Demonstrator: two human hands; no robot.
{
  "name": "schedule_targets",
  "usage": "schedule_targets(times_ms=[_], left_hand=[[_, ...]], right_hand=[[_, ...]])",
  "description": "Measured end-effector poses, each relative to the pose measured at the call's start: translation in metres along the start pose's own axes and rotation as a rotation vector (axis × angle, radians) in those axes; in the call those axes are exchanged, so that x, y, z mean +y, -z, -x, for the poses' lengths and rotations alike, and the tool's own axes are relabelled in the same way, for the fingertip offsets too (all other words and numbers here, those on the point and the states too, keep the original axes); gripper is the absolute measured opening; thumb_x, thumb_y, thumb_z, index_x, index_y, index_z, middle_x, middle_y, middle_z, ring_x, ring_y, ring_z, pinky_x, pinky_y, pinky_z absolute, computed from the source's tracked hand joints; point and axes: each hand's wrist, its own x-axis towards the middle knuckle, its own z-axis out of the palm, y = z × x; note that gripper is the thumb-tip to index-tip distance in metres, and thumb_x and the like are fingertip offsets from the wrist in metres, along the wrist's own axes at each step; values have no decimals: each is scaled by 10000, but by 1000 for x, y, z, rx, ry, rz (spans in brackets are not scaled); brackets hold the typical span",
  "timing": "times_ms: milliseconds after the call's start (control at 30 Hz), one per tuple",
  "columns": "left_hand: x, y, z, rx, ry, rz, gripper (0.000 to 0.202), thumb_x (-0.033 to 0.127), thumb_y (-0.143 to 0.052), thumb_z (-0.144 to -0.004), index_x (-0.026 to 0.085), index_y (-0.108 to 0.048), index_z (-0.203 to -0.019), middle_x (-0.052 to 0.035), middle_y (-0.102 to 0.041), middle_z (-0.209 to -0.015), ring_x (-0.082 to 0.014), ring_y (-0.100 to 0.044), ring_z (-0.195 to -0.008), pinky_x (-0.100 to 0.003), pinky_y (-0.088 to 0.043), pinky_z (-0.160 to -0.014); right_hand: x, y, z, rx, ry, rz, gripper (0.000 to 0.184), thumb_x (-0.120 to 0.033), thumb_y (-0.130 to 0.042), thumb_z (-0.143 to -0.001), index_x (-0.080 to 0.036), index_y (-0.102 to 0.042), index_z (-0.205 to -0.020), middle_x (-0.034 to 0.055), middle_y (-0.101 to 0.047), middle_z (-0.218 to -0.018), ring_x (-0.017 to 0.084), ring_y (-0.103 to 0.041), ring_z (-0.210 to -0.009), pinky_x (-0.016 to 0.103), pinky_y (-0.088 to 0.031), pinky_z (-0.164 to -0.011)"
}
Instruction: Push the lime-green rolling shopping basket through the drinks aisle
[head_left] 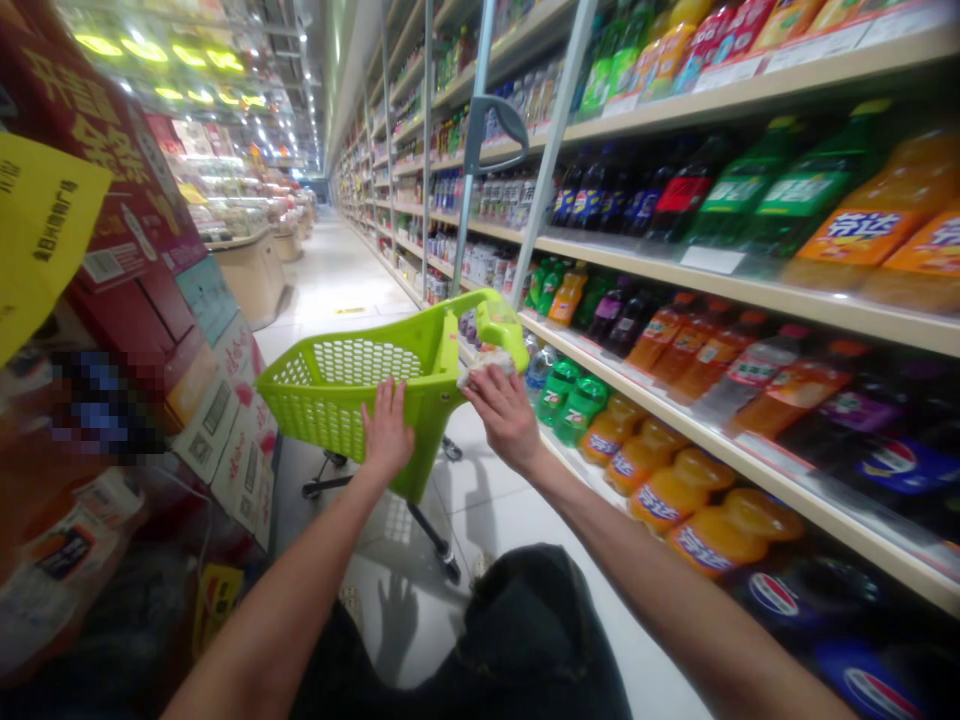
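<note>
L hand (pixel 386 430) fingers extended, against green cart (pixel 431 425); R hand (pixel 506 415) at pale wad (pixel 482 364), grip unclear; btls (pixel 660 500) shelved right.

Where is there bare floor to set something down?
Bare floor shows beyond the green cart, between the display counter and the shelves; a smaller patch lies between the cart and the lowest bottles. It is crowded right, where bottles pack the shelves, and left, where boxes are stacked.
</note>
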Motion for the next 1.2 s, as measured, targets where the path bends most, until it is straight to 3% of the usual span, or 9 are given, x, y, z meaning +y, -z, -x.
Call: schedule_targets(times_ms=[167, 267, 467, 567, 700, 800, 967, 1067, 1200], left_hand=[[-2, 6, -12, -50, 30, 22, 744, 170, -468, -741, 169, -148, -1412, -102, -165, -1499, -245, -120, -1377, -549, -191, -1070], [-4, 9, -18, -82, 25, 7, 756, 167, -473, -737, 173, -139, -1416, -97, -155, -1501, -247, -124, -1376, -553, -186, -1068], [-12, 14, -24, -135, 2, -28, 788, 163, -470, -734, 194, -93, -1425, -80, -131, -1506, -255, -139, -1372, -576, -194, -1053], [-16, 16, -25, -168, -13, -45, 795, 129, -464, -728, 228, -97, -1426, -45, -136, -1506, -270, -124, -1373, -591, -183, -1051], [-15, 17, -27, -197, -13, -59, 766, 67, -392, -730, 251, -125, -1424, -7, -143, -1505, -273, -111, -1375, -603, -173, -1051], [-13, 18, -27, -195, -19, -47, 751, 46, -348, -730, 252, -142, -1422, 0, -160, -1502, -274, -115, -1374, -613, -174, -1048], [-12, 19, -27, -196, -67, -35, 728, 71, -358, -747, 274, -161, -1417, 7, -195, -1495, -270, -119, -1373, -602, -152, -1059], [-12, 20, -27, -213, -67, -24, 717, 74, -359, -751, 246, -166, -1419, -9, -185, -1497, -278, -127, -1371, -599, -170, -1056], [-16, 19, -27, -213, -92, 25, 728, 54, -353, -740, 246, -166, -1417, 2, -177, -1497, -237, -137, -1374, -579, -184, -1061]], right_hand=[[2, -5, -8, 47, -105, 15, 399, -88, -348, -882, -216, -543, -1207, 92, -467, -1338, 209, -209, -1348, 521, -252, -1068], [-12, -23, -4, -56, -7, -55, 386, -97, -356, -886, -206, -546, -1204, 91, -492, -1317, 204, -241, -1339, 502, -271, -1069], [-41, -62, 30, -252, 239, -124, 358, -78, -367, -872, -132, -581, -1154, 121, -546, -1257, 230, -357, -1285, 477, -372, -1018], [-44, -58, 27, -219, 237, -111, 371, -87, -348, -879, -158, -581, -1159, 101, -551, -1256, 222, -352, -1288, 468, -370, -1022], [-40, -40, -6, -91, 78, -58, 416, -89, -340, -880, -195, -517, -1240, 87, -494, -1316, 218, -237, -1340, 510, -256, -1077], [-35, -40, -17, -118, 38, 2, 427, -80, -338, -876, -191, -500, -1256, 84, -482, -1327, 223, -247, -1338, 513, -237, -1083], [-41, -68, 26, -318, 166, -60, 387, -82, -370, -869, -154, -533, -1213, 107, -518, -1291, 216, -352, -1290, 498, -299, -1057], [-48, -73, 48, -382, 242, -109, 372, -78, -380, -861, -152, -561, -1177, 112, -543, -1264, 208, -386, -1269, 480, -342, -1033], [-43, -52, 30, -244, 120, -63, 405, -81, -341, -871, -193, -551, -1200, 88, -527, -1286, 207, -297, -1319, 482, -302, -1058]])
